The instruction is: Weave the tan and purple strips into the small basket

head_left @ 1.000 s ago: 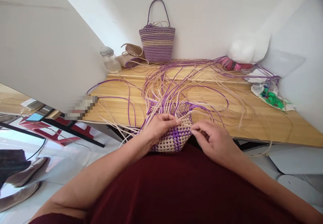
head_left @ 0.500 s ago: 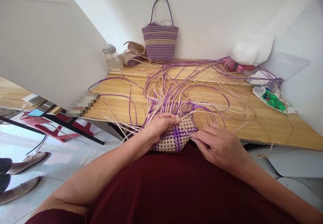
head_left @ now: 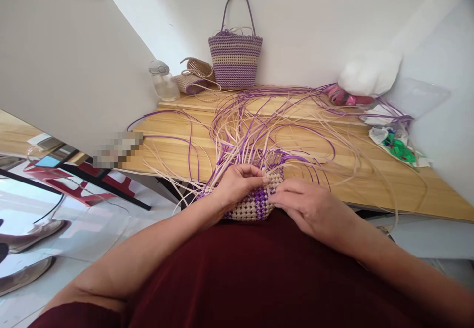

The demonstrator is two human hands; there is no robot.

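A partly woven basket in cream and purple rests against my dark red top at the table edge, long loose strands fanning out from its rim. My left hand lies over its near side, thumb and forefinger pinched on a cream strand at the weave. From the right, my right hand comes close to those fingertips. Its thumb and forefinger are pressed together at the basket's surface, seemingly on the same thin strand, whose end is hidden by the fingers.
A finished purple and cream handbag stands at the back of the wooden table. Beside it are small woven pieces and a clear bottle. White and green plastic bags lie right. A person's shoes show lower left.
My right hand has moved left and slightly up, from the basket's right edge to just beside my left fingertips. My left hand keeps its pinch on the weave.
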